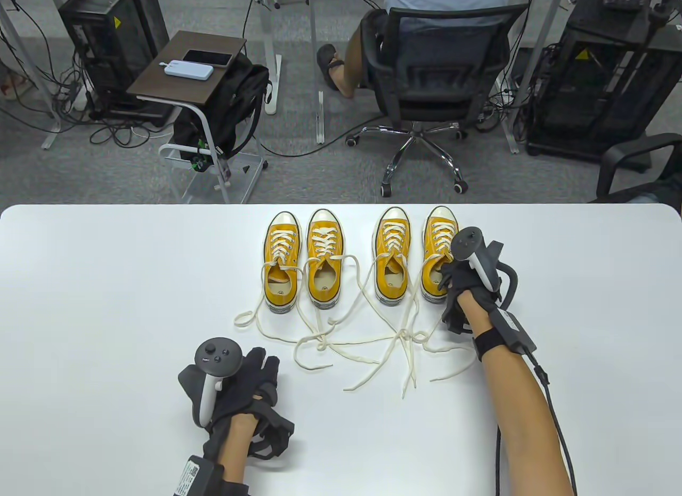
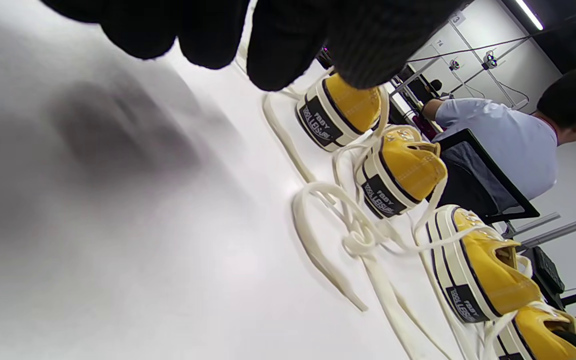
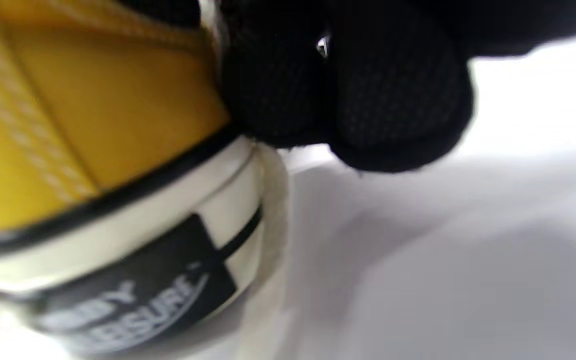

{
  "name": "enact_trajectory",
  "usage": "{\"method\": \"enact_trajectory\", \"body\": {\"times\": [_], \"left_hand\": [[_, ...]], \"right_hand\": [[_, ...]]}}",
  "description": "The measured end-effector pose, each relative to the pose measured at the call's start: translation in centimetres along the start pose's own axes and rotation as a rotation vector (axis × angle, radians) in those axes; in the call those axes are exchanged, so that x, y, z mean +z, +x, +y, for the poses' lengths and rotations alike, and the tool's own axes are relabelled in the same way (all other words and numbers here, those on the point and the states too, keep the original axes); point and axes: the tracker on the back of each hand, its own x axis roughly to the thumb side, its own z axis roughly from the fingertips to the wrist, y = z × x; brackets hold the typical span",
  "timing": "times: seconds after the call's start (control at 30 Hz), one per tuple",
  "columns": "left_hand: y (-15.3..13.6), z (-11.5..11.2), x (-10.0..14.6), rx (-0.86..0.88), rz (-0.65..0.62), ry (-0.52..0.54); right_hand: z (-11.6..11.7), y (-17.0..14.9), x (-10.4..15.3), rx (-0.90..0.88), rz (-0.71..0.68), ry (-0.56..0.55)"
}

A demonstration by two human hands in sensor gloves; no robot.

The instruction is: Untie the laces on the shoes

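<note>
Laces (image 1: 373, 352) knotted between the hands, right hand (image 1: 463, 283) gripping the rightmost shoe (image 1: 438, 253), left hand (image 1: 240, 389) loosely curled, empty.

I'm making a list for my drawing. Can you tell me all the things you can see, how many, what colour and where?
shoes: four, yellow, row at table's far edge.
laces: cream, knotted in front of the shoes.
table: one, white, under everything.
office chair: one, black, behind table, someone sitting.
side table: one, brown, far left, phone on top.
left hand: black glove, near edge, touching nothing.
right hand: black glove, at rightmost shoe's heel.
</note>
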Motion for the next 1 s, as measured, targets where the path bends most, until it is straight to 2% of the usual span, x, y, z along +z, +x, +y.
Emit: {"method": "enact_trajectory", "body": {"times": [0.2, 0.3, 0.43, 0.57, 0.63, 0.73, 0.83, 0.9, 1.0], "left_hand": [[0.7, -0.5, 0.4, 0.018, -0.079, -0.017], [1.4, -0.7, 0.8, 0.027, -0.135, -0.012], [2.4, -0.8, 1.6, 0.012, -0.238, 0.019], [3.7, -0.7, 2.4, -0.051, -0.371, 0.106], [4.4, -0.8, 3.0, -0.122, -0.426, 0.140], [5.3, -1.0, 3.8, -0.222, -0.481, 0.174], [5.7, -1.5, 4.4, -0.322, -0.463, 0.150], [5.8, -1.8, 4.5, -0.361, -0.481, 0.149], [5.8, -2.2, 4.6, -0.391, -0.476, 0.125]], "right_hand": [[-3.5, -0.6, 3.1, -0.011, -0.053, -0.111], [-5.4, 0.0, 6.3, 0.022, -0.123, -0.184], [-6.5, 1.0, 11.4, 0.014, -0.229, -0.254], [-5.8, 1.7, 17.7, -0.028, -0.366, -0.320], [-4.9, 1.9, 21.3, -0.031, -0.449, -0.349], [-3.0, 2.1, 25.2, 0.019, -0.532, -0.366], [-1.1, 2.3, 27.1, 0.089, -0.579, -0.361], [0.0, 2.2, 27.4, 0.133, -0.581, -0.344], [1.1, 2.1, 27.1, 0.154, -0.579, -0.246]]}}
